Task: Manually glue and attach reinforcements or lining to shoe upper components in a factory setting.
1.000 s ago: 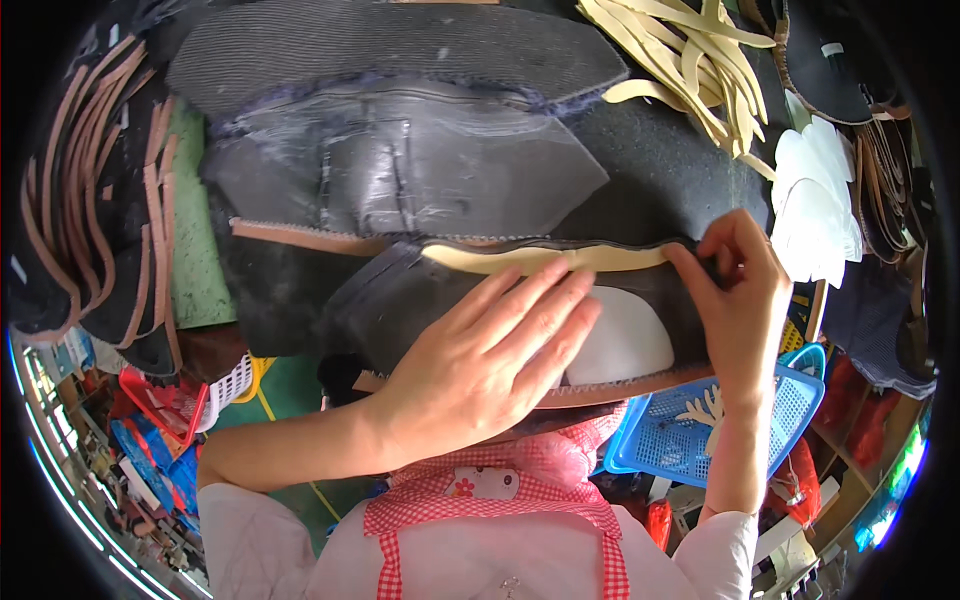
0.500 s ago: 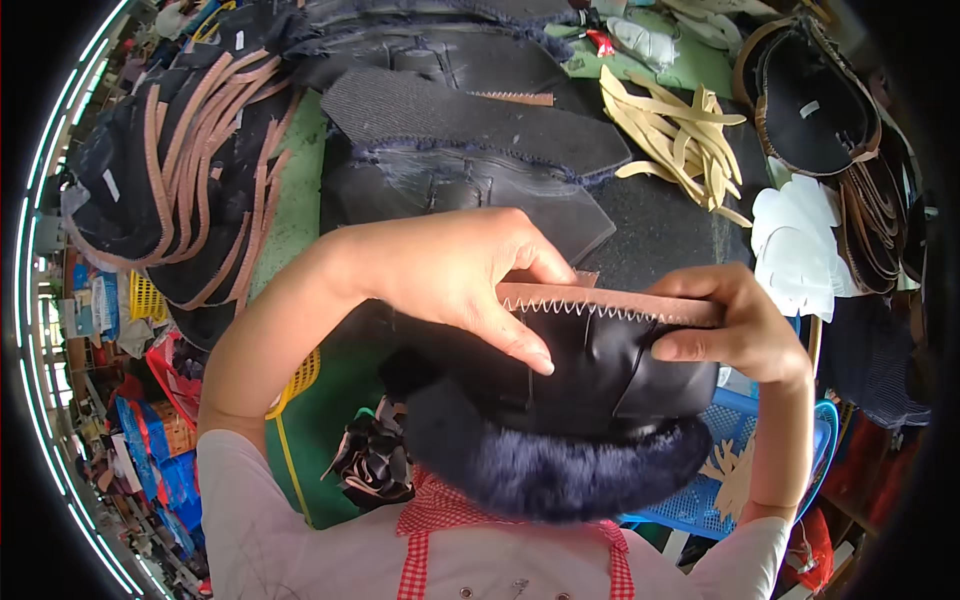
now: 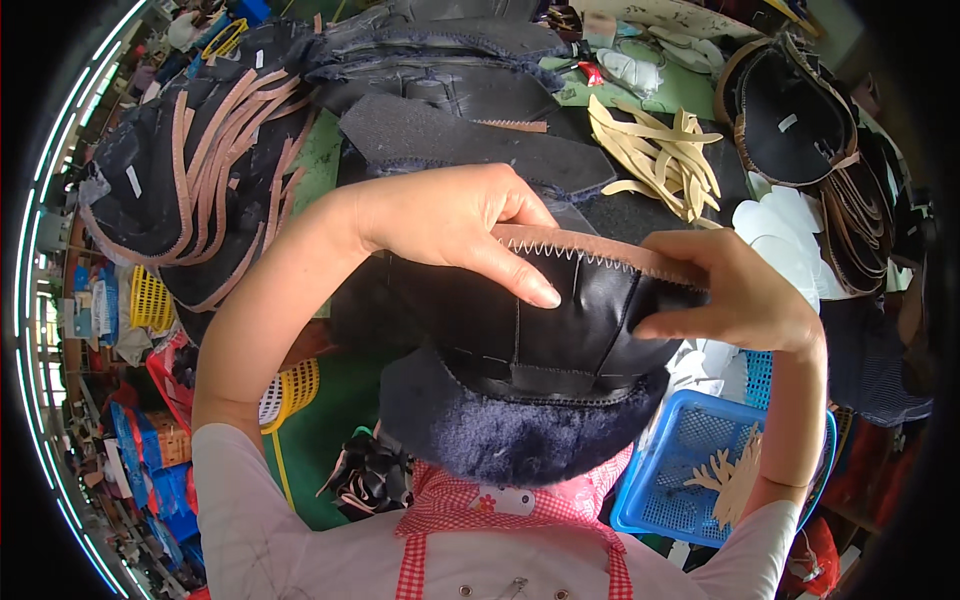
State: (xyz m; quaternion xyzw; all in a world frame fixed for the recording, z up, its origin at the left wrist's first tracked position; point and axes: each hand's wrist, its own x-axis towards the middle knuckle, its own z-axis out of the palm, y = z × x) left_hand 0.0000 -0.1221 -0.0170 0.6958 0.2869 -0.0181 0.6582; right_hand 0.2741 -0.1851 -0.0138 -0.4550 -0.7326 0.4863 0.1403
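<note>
A black leather cap (image 3: 560, 325) with a dark blue fur flap (image 3: 530, 430) hangs between my hands in front of my chest. Along its upper edge runs a pinkish-brown sweatband (image 3: 580, 244), joined by white zigzag stitching. My left hand (image 3: 470, 225) pinches the band's left part, thumb on the facing side and fingers behind. On the right end of the band my right hand (image 3: 725, 295) is closed, its thumb pressed to the leather and its fingers over the band. The fingertips behind the cap are hidden.
Black leather and fur pieces (image 3: 450, 130) lie across the table's far side. Cream strips (image 3: 655, 155) and white pads (image 3: 780, 235) are at the right. Banded black pieces (image 3: 215, 180) pile up at the left. A blue basket (image 3: 640, 480) with cream pieces stands near my right arm.
Both hands have lifted the cap a little and moved it slightly left. The fur flap has tilted, showing more of its surface and more of the blue basket.
</note>
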